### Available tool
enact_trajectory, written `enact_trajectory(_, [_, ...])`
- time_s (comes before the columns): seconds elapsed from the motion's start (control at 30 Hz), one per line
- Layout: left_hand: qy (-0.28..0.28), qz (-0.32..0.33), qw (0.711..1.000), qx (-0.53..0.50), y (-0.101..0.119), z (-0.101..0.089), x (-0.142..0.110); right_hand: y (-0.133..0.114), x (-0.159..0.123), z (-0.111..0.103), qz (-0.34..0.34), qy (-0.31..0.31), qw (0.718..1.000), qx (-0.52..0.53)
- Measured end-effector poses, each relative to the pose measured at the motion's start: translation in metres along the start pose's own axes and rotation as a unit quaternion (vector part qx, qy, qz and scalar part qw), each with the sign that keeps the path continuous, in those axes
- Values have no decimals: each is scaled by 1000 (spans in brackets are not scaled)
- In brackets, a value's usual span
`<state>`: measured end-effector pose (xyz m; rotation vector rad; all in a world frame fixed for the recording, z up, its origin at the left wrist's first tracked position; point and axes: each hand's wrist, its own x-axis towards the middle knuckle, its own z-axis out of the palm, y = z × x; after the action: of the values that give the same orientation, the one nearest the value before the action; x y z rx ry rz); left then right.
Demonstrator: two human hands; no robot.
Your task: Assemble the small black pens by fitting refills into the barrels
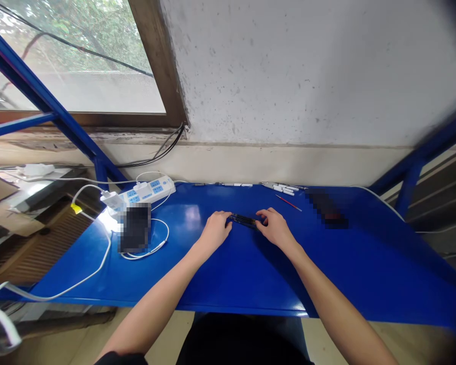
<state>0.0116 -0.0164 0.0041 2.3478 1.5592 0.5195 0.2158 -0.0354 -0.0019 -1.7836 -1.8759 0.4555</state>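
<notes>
Pinching a black bundle (243, 220) between both hands (215, 232) (275, 228) (palms down).

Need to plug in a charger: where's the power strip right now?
In the head view, the white power strip lies at the back left of the blue table, just behind a pixelated dark rectangle and left of the person's left hand.

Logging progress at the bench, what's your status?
Left hand and right hand on slim black bundle. Power strip off left, not in the way.

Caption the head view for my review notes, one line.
Left hand and right hand grasp a bundle of black rods on a blue table, with a power strip farther left.
</notes>
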Motion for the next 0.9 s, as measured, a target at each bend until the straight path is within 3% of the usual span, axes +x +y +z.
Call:
enact_trajectory(0.23, [3, 4, 1000, 6, 0, 1, 1, 0, 1, 10, -34, 21, 998, 50])
enact_trajectory(0.5, [11, 3, 999, 32, 0, 0, 0, 1, 1, 7, -57, 47, 996, 59])
enact_trajectory(0.67, [19, 36, 996, 83, 1, 3, -4, -5, -2, 12, -125, 81, 988, 32])
enact_trajectory(0.9, [-57, 77, 987, 130, 2, 21, -13, -15, -12, 36, -213, 3, 976, -55])
